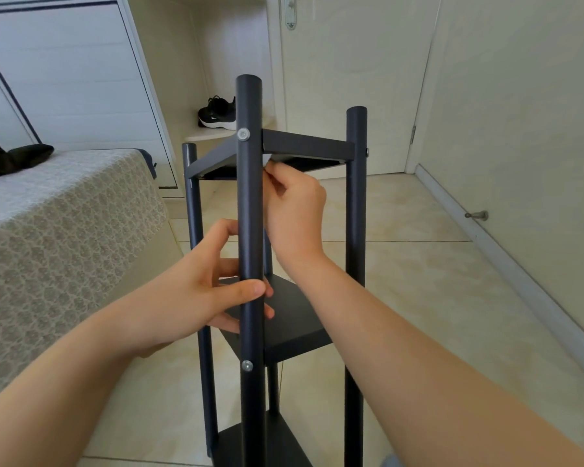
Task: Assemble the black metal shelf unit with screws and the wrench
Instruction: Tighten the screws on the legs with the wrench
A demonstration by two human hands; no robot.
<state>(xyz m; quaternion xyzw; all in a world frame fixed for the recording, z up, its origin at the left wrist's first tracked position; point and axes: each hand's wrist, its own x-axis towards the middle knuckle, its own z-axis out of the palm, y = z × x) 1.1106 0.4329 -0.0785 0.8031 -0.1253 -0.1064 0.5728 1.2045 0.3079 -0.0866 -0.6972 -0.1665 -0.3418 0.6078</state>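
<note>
Black metal tubing makes up the nearest post of the shelf unit, which is stood upright on the tiled floor directly in front of both hands. The post is gripped by the left hand: the thumb is laid across its front and the fingers are curled round behind. Just below that hand a silver screw is set in the post, level with the middle shelf, whose surface lies behind the left fingers. Far below both hands the bottom shelf is partly seen.

Above and slightly right of the left hand, the right hand is raised to the post's right side, its fingertips bunched under the corner of the top shelf; whether anything is pinched between them cannot be told. A second screw is set just above the right hand.

Left of the left hand a bed with a patterned cover is placed. Beyond the right hand a black shoe is kept on a low ledge, and a closed door is seen farther back.
</note>
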